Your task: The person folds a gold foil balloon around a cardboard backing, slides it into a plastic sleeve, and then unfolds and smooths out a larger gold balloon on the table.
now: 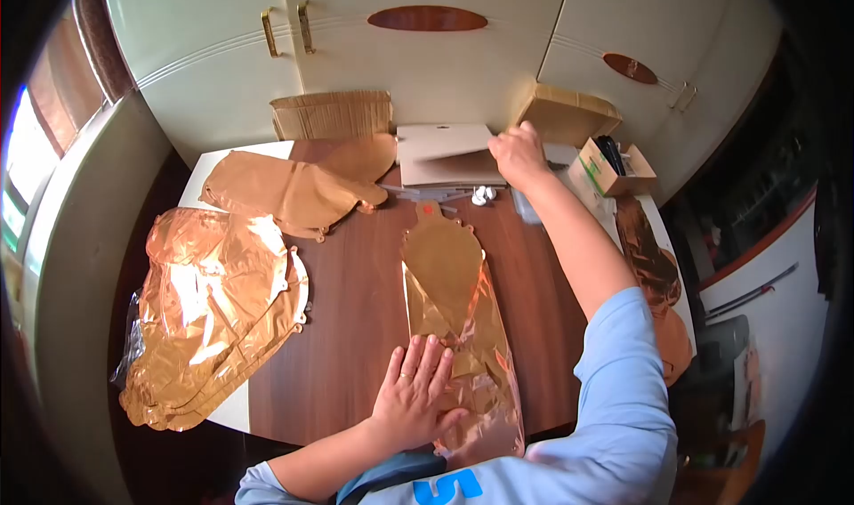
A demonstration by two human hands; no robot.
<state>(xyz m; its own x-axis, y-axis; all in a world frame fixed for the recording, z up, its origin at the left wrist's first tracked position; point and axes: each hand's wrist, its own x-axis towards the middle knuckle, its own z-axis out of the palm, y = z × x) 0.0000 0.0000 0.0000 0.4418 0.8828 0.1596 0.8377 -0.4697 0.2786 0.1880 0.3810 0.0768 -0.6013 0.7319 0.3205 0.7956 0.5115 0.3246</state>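
Observation:
My left hand [415, 389] lies flat, fingers stretched out, on the lower part of a flat, uninflated copper-coloured foil balloon [445, 256]. The balloon runs lengthwise toward me, with a red mark on its narrow far tab. My right hand [520, 156] reaches to the back of the table, with closed fingers at the right edge of a pale cardboard folder [442, 140]. The folder's front flap appears lifted at that corner. Small white pieces [483, 195] and grey translucent strips [425, 192] lie just in front of it.
More flat foil balloons lie at the left [209, 309], back left [294, 189] and right edge [658, 282] of the brown table [342, 327]. An open box [623, 171] with black items stands back right. Cardboard pieces [334, 115] lean against the cabinets [427, 60].

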